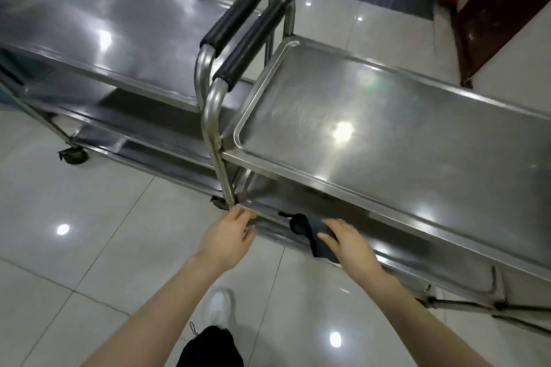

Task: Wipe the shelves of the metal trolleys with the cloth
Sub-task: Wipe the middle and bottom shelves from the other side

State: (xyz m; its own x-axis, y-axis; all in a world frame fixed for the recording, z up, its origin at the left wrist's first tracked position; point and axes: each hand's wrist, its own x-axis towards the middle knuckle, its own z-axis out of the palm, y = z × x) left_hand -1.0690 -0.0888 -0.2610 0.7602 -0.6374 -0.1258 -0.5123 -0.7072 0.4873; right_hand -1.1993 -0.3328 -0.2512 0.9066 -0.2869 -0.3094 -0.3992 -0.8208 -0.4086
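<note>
Head view, the only feed I have.

Count: two metal trolleys, parked end to end. Left trolley (104,33) and right trolley (387,134) both have their long axes running across the frame. The handle ends meet in the middle. Two handles, each with one black grip (235,15) (256,42), stand side by side and almost touching. Three shelf levels show on the left trolley. One castor (73,155) sits under its near left leg.

One cloth (307,228), dark and bunched. It lies on the lower shelf (396,253) of the right trolley, under the top shelf and near the handle-end corner. Its long axis runs roughly along that shelf's front rim, and its bunched end points toward the corner post (219,155). Its other end hangs over the rim toward the floor (74,247).

Two hands, both bare.
- Right hand (350,244): fingers laid out fairly straight on top of the cloth, pressing it to the shelf, not curled round it.
- Left hand (229,232): fingertips at the shelf corner, just below the foot of the post. The hand is blurred, so I cannot tell whether the fingers grip the rim or only touch it.

One white shoe (219,304) stands on the glossy tiles below the arms.
</note>
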